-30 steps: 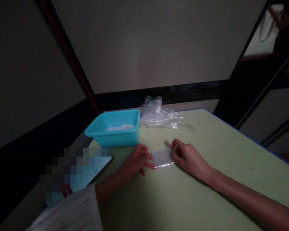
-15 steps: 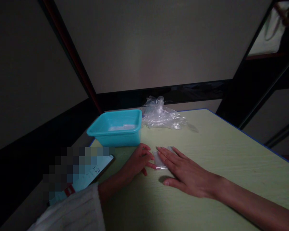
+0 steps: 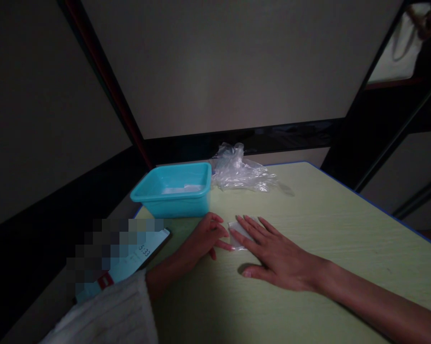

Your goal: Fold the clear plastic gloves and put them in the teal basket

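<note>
A small folded clear plastic bag [image 3: 236, 230] lies flat on the pale green table [image 3: 326, 224]. My right hand [image 3: 273, 253] rests palm down on top of it, fingers stretched out and flat, covering most of the bag. My left hand [image 3: 201, 239] sits at the bag's left edge with its fingers curled and the fingertips touching that edge. Only the left strip of the bag shows between the two hands.
A turquoise plastic tub [image 3: 174, 191] with something pale inside stands behind my left hand. A crumpled heap of clear plastic bags [image 3: 239, 172] lies behind it to the right. A phone [image 3: 144, 253] with a lit screen rests at the table's left edge.
My right hand went from pinching the bag's right edge to lying flat across it, sliding left over the bag. My left hand has stayed at the left edge.
</note>
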The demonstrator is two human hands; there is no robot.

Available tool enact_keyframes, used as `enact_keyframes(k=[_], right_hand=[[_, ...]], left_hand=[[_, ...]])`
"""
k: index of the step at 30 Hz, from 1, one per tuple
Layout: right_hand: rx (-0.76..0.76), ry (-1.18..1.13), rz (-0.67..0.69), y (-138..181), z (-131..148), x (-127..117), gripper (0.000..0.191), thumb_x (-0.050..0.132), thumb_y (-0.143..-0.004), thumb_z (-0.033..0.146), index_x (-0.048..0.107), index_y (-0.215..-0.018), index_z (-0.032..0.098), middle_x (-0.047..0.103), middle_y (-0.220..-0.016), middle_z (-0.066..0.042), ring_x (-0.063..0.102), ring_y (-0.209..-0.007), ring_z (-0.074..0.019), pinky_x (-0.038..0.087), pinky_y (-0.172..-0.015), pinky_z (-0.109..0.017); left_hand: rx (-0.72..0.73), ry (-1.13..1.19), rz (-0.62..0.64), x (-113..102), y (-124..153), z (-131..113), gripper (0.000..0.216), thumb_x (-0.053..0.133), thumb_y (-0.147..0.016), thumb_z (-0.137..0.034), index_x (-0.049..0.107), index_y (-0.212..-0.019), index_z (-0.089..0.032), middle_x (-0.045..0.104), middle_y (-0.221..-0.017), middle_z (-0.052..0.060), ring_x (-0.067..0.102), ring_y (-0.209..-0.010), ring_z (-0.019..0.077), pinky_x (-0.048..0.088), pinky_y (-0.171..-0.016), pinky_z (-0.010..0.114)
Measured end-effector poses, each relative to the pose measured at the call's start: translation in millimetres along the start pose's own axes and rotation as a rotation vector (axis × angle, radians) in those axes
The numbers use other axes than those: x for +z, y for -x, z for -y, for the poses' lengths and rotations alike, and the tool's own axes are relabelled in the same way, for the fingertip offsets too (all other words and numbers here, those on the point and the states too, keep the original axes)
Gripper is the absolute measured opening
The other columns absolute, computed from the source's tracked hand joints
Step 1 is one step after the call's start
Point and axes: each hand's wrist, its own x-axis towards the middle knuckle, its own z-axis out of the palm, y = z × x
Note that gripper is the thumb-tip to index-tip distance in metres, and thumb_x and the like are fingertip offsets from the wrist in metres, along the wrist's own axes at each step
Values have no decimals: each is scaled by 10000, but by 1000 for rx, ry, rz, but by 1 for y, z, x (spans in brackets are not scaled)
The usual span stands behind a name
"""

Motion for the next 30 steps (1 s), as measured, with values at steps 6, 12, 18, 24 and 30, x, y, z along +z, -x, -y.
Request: enact_keyframes(k=[6, 12, 18, 24, 30], right_hand=[[-13, -38, 34, 0, 1, -3, 699, 337, -838, 668, 261, -1419, 285, 84, -1513, -124, 23, -1362, -350, 108, -1065, -591], [-23, -27, 48, -1, 2, -6, 698, 345, -829, 676, 266, -1414, 304, 72, -1513, -128, 16, -1356, -359, 113, -1053, -607], [-50, 50, -25, 2, -2, -5, 918, 302, -809, 714, 169, -1431, 52, 83, -1473, -230, 55, -1367, -312, 83, -1088, -549], [-47, 39, -37, 2, -6, -3, 919, 294, -824, 697, 204, -1412, -3, 167, -1451, -251, 108, -1365, -294, 108, -1099, -530], [-26, 2, 18, 2, -6, -4, 944, 294, -812, 711, 170, -1417, -3, 106, -1463, -241, 63, -1366, -306, 79, -1099, -543]], left_hand=[[26, -36, 39, -5, 1, 1, 143, 479, -795, -222, 391, -901, -187, 589, -812, 11, 698, -684, 184, 271, -318, 129], [266, -210, -57, -5, -3, 11, 60, 437, -788, -146, 409, -822, -186, 523, -796, -29, 619, -528, 104, 420, -440, 182], [794, -708, -58, 5, 4, 29, 327, 423, -802, -162, 455, -1126, -134, 512, -1203, 157, 469, -1162, 265, 388, -980, 447], [850, -1062, 240, 7, 8, 34, 587, 356, -927, -316, 142, -1400, -41, 146, -1484, 233, 93, -1385, 271, 188, -1110, 460], [833, -1141, 289, 6, 6, 35, 625, 290, -948, -404, 179, -1378, 35, 157, -1460, 284, 87, -1381, 286, 184, -1109, 446]])
